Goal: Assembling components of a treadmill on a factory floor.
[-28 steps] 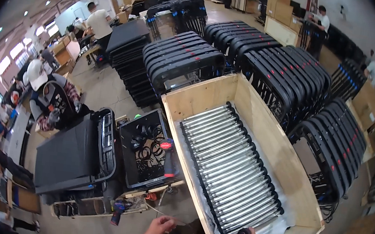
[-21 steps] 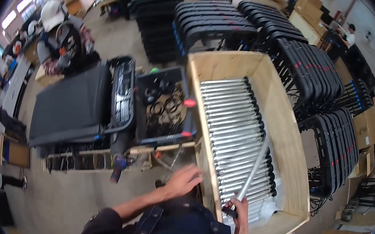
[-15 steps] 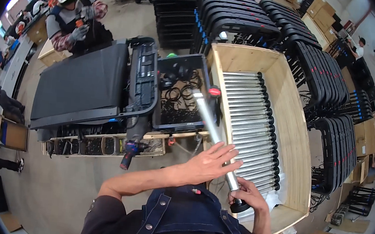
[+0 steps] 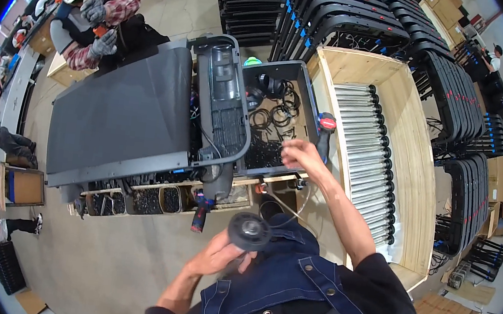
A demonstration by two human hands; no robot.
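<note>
Clamping 1 black-ended roller in the left hand, low before the dark blue apron, after gripping it in the right 0.5 seconds ago beside the wooden crate. Reaching, apart, with a seemingly freed right hand over the black bin of rings and small hardware, fingers curled; impossible to tell as empty or pinching something.

Steel roller now out of R grip, in L grip only: clear of wooden crate, blk end cap facing up, before bench's near edge. R grip, prev. nr crate's near-L corner, now over blk parts tray's near-R corner.
</note>
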